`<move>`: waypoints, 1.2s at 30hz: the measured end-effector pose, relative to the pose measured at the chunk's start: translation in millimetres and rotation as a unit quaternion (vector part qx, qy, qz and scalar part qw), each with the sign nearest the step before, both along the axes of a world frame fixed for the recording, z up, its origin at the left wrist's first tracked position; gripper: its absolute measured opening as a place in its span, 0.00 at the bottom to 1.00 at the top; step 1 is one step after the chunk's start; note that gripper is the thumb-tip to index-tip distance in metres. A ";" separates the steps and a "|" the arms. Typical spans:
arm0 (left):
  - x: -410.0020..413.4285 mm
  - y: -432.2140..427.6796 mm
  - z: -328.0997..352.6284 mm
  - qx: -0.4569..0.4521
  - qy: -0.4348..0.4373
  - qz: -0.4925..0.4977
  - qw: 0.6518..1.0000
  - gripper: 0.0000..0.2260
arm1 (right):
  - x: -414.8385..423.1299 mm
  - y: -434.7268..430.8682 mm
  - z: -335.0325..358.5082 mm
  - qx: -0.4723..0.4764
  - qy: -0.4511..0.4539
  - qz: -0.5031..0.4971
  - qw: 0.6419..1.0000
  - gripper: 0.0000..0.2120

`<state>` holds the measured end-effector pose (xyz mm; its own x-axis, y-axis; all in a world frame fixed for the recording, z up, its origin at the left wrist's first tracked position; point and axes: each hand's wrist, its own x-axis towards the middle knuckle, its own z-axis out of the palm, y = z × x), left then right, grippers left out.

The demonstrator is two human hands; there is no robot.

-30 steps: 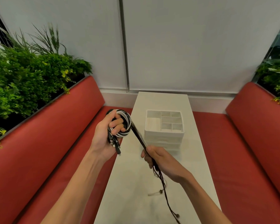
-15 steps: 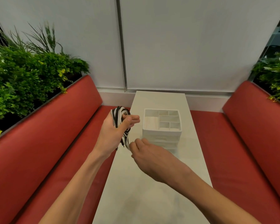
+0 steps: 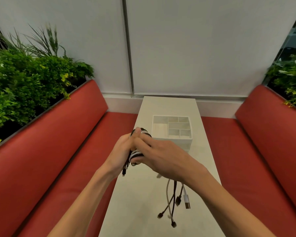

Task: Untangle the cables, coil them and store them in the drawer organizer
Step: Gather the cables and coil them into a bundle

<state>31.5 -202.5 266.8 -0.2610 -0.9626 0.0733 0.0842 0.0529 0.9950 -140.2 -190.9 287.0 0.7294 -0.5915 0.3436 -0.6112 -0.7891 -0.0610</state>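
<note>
above the glossy white table (image 3: 135,211), left hand (image 3: 120,151) and right hand (image 3: 162,159) curl fingers (image 3: 144,140) round a black-and-white cable coil (image 3: 135,153), plugs (image 3: 187,201) dangling.

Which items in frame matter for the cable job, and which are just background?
In the job: cable coil, loose cable ends, drawer organizer, left hand, right hand.
Just there: table, red benches, plants.

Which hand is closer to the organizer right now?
Right. The right hand lies over the coil, fingertips by the organizer's front left corner; the left hand grips the coil further left.
</note>
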 end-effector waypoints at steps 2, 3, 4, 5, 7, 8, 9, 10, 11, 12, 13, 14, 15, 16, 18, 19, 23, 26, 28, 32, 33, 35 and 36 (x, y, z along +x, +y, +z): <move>-2.9 4.0 -0.8 0.026 0.006 -0.002 1.000 0.30 | -3.3 -2.3 5.3 0.037 -0.038 -0.012 0.999 0.15; -3.4 5.5 -0.8 0.051 0.018 -0.011 0.998 0.32 | -5.2 -3.7 8.0 0.056 -0.054 -0.014 0.997 0.15; -3.7 6.4 -0.1 0.074 0.027 -0.027 0.997 0.35 | -6.8 -4.5 10.2 0.075 -0.068 -0.013 0.995 0.15; -3.3 6.2 0.4 0.094 0.032 -0.044 0.994 0.39 | -8.6 -5.2 11.6 0.090 -0.077 -0.015 0.993 0.14; -1.7 6.1 2.6 0.128 0.034 -0.079 0.988 0.46 | -11.2 -7.7 11.6 0.099 -0.073 -0.032 0.992 0.15; -1.1 6.4 4.0 0.144 0.038 -0.096 0.984 0.47 | -11.4 -8.7 9.9 0.097 -0.064 -0.043 0.992 0.15; -0.2 6.3 5.3 0.154 0.039 -0.109 0.981 0.48 | -11.4 -9.5 7.7 0.094 -0.057 -0.055 0.992 0.15; -0.4 7.1 7.5 0.158 0.038 -0.118 0.980 0.49 | -11.4 -10.1 5.2 0.090 -0.050 -0.065 0.993 0.16; -0.4 8.0 8.6 0.157 0.033 -0.125 0.979 0.48 | -11.7 -10.8 2.6 0.085 -0.044 -0.076 0.993 0.17; -0.2 8.7 8.9 0.160 0.030 -0.133 0.978 0.48 | -12.0 -11.3 0.3 0.077 -0.038 -0.086 0.993 0.19; 0.1 8.6 7.8 0.166 0.033 -0.138 0.976 0.48 | -12.3 -11.7 -2.0 0.067 -0.035 -0.095 0.993 0.21; 0.6 8.2 6.4 0.170 0.040 -0.144 0.974 0.45 | -12.4 -11.6 -4.0 0.059 -0.035 -0.099 0.993 0.22; 1.2 7.3 5.2 0.174 0.053 -0.155 0.971 0.42 | -12.4 -11.2 -5.9 0.057 -0.040 -0.100 0.993 0.21; 1.8 6.7 4.1 0.179 0.066 -0.170 0.967 0.40 | -12.3 -10.5 -7.4 0.064 -0.051 -0.098 0.992 0.20; 3.6 4.9 1.3 0.184 0.067 -0.194 0.961 0.38 | -13.7 -9.6 -10.7 0.098 -0.083 -0.090 0.988 0.17; 4.4 4.1 0.6 0.182 0.056 -0.206 0.960 0.37 | -14.9 -9.1 -12.6 0.112 -0.093 -0.084 0.986 0.15; 6.9 3.8 1.3 0.189 0.046 -0.229 0.954 0.31 | -13.9 -7.3 -21.6 0.101 -0.074 -0.096 0.988 0.18; 9.3 -2.6 -1.0 0.186 0.019 -0.225 0.956 0.28 | -9.3 -6.0 -31.0 0.113 -0.105 -0.113 0.982 0.23; 10.6 -7.1 -3.1 0.163 -0.020 -0.222 0.961 0.31 | -8.5 -5.6 -33.4 0.137 -0.125 -0.113 0.976 0.25; 10.4 -12.0 -8.0 0.147 -0.043 -0.211 0.965 0.48 | -10.5 -7.5 -31.1 0.172 -0.140 -0.120 0.968 0.29; 10.2 -13.2 -9.5 0.138 -0.051 -0.208 0.967 0.49 | -11.9 -9.5 -30.8 0.182 -0.134 -0.124 0.966 0.29; 9.0 -14.8 -9.0 0.105 -0.096 -0.208 0.968 0.38 | -14.5 -14.1 -30.2 0.195 -0.113 -0.127 0.966 0.25; 8.2 -15.2 -7.2 0.089 -0.135 -0.210 0.964 0.28 | -15.5 -16.5 -29.7 0.194 -0.098 -0.127 0.968 0.24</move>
<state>39.6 -217.7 259.5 -0.6172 -0.7585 -0.2093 -0.2024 -0.1040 0.9738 -155.7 -207.5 257.3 0.4872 -0.8550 0.1780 -0.7284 -0.5103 -0.4572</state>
